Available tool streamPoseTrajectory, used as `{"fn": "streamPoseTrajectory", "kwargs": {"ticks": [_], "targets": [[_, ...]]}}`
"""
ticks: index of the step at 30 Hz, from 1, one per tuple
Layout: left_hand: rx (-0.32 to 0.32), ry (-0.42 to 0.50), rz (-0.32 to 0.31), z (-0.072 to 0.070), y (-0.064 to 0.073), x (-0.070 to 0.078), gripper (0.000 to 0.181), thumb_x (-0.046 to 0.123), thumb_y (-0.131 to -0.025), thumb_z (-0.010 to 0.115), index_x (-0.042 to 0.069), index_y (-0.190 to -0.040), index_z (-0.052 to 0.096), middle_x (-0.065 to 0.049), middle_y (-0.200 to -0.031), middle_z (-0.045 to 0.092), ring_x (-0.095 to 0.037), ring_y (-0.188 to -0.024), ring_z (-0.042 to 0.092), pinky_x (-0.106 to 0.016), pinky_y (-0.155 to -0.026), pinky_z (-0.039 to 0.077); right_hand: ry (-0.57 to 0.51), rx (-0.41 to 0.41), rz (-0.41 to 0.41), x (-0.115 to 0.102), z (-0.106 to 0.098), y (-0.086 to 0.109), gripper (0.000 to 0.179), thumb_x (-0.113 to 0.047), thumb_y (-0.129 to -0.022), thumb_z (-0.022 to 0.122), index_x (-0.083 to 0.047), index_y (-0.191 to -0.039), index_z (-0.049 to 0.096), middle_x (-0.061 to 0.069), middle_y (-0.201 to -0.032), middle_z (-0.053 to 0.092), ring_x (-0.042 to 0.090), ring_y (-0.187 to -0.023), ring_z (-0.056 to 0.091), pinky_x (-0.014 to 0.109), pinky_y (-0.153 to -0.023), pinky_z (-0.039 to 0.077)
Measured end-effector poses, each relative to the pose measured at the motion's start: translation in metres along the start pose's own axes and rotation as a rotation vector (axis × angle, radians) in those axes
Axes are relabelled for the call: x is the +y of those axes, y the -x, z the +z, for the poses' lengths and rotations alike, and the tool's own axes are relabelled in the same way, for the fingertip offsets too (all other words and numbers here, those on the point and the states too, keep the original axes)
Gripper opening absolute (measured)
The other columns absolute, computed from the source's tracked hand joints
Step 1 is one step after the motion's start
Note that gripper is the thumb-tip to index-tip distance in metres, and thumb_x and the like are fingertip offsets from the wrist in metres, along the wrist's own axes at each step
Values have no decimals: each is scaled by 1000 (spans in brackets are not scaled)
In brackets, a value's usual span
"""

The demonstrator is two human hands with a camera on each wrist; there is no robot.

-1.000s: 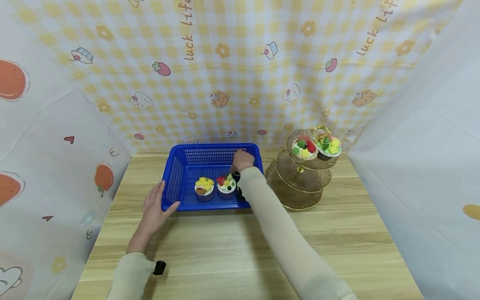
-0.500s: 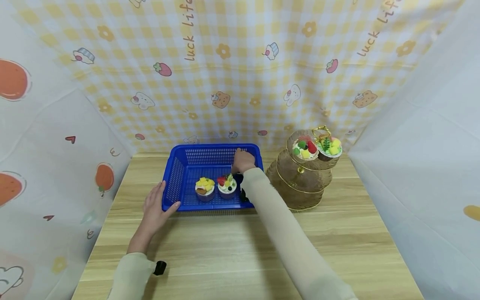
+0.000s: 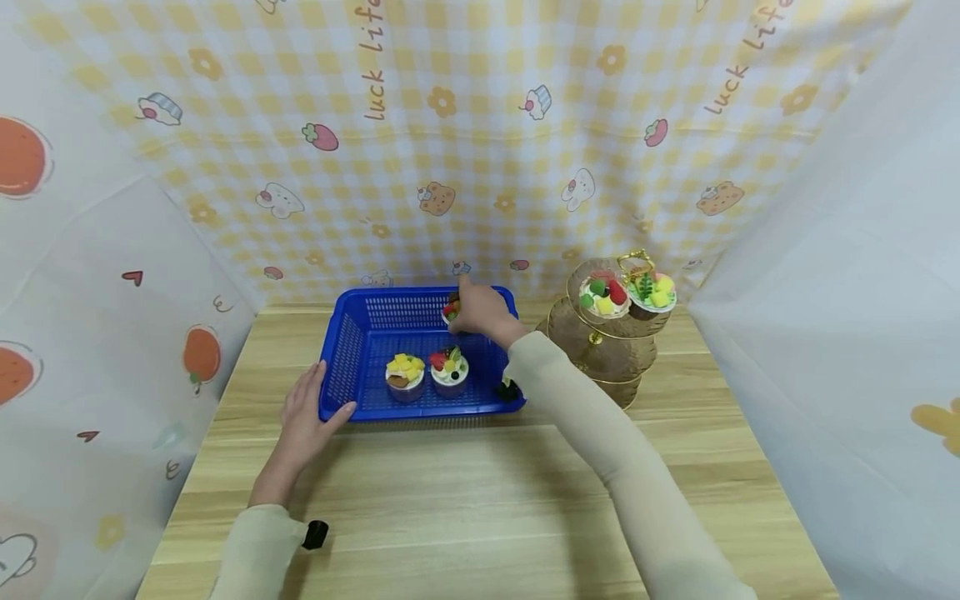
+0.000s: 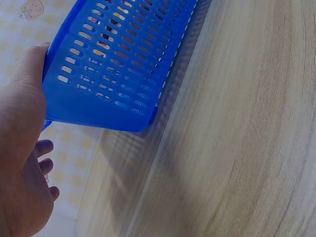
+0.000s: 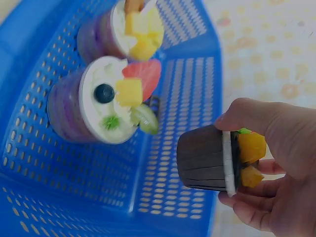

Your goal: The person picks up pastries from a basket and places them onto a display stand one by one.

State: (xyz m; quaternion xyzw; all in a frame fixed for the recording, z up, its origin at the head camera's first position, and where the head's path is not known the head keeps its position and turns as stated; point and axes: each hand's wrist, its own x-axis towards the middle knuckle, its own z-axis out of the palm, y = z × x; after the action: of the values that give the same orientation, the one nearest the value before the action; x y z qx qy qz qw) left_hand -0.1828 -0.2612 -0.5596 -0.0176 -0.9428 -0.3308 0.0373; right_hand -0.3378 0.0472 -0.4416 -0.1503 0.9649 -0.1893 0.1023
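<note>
My right hand [image 3: 483, 310] grips a cupcake [image 5: 205, 159] with a dark brown pleated cup and fruit on top. Thumb and fingers pinch it near its pale rim, and it hangs tilted over the back right of the blue basket [image 3: 337, 342]. Fingers hide part of its topping. Inside the basket stand two dessert cups: one with yellow cubes [image 3: 405, 375], the other with strawberry and blueberry [image 3: 449, 371]. At the basket's front left corner, my left hand [image 3: 303, 417] rests with extended fingers along the left side and the thumb at the front rim.
Right of the basket stands a tiered brown stand [image 3: 596, 354] with gold edging. Its top tier bears a fruit-topped cupcake [image 3: 604, 296] and a green-topped cupcake [image 3: 651, 293]. Behind the wooden table [image 3: 450, 500] hangs a checked cloth [image 3: 480, 167].
My right hand has risen from inside the basket, lifting the brown-cupped cupcake, which now shows beside the fingers. The left hand stays at the basket's corner.
</note>
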Motion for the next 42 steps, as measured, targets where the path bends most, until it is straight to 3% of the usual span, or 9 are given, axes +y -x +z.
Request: {"fn": "streamPoseTrajectory", "kwargs": {"ticks": [5,11,15,20,26,29,33,36,42], "targets": [[5,-6,11,0,-2,-1,95,47,-92,64,12,-160,8,-28,-162,16,-53,-147,13,-75,-111,10,-75,45,-69,0,-9,17,77,-30,-79,77,-9,-141,37,6,-93,65,21,-73,63,33,-60,48],[-2,-3,9,1,-3,0,95,47,-92,64,12,-160,7,-28,-162,15,-53,-147,12,-75,-111,9,-235,127,-100,10,-14,50,85,-33,-79,80,-12,-147,35,15,-123,60,26,-102,61,40,-82,55],[-6,6,6,1,-3,1,95,47,-93,63,12,-160,7,-28,-163,15,-53,-147,12,-75,-110,9,-347,195,-120,27,-12,76,84,-31,-78,82,-10,-145,37,18,-132,56,30,-113,60,45,-91,56],[-14,11,-3,1,-3,2,95,48,-93,63,12,-160,7,-27,-163,14,-53,-147,11,-75,-111,9,-381,275,-130,54,-8,114,80,-30,-78,82,-9,-143,41,14,-130,58,28,-112,61,45,-92,55],[-22,11,-14,0,-3,1,96,50,-93,63,14,-161,5,-26,-164,13,-52,-148,9,-75,-112,7,-345,388,-137,87,0,162,80,-23,-75,86,-7,-141,44,15,-129,59,30,-117,58,47,-93,53],[-23,10,-14,0,-2,0,96,50,-93,62,14,-161,4,-26,-164,13,-52,-148,9,-75,-112,8,-350,464,-112,102,6,182,80,-20,-73,87,-5,-139,44,17,-129,58,31,-117,58,46,-90,52],[-25,16,-12,-2,-1,-2,96,48,-93,62,13,-161,4,-26,-164,12,-52,-148,9,-75,-111,8,-418,554,-32,117,15,198,80,-20,-74,87,-4,-138,42,16,-126,59,28,-112,57,34,-85,47],[-27,22,-11,-3,-1,-1,95,48,-94,62,14,-161,3,-26,-164,11,-52,-148,8,-75,-111,7,-497,633,34,125,19,200,81,-19,-73,87,-3,-137,41,16,-124,60,24,-107,56,24,-81,42],[-47,28,-23,-2,-2,1,96,49,-94,61,15,-161,1,-25,-165,9,-52,-148,7,-75,-112,6,-579,760,176,135,25,193,81,-21,-71,90,-1,-134,44,18,-123,64,21,-93,55,22,-74,42]]}}
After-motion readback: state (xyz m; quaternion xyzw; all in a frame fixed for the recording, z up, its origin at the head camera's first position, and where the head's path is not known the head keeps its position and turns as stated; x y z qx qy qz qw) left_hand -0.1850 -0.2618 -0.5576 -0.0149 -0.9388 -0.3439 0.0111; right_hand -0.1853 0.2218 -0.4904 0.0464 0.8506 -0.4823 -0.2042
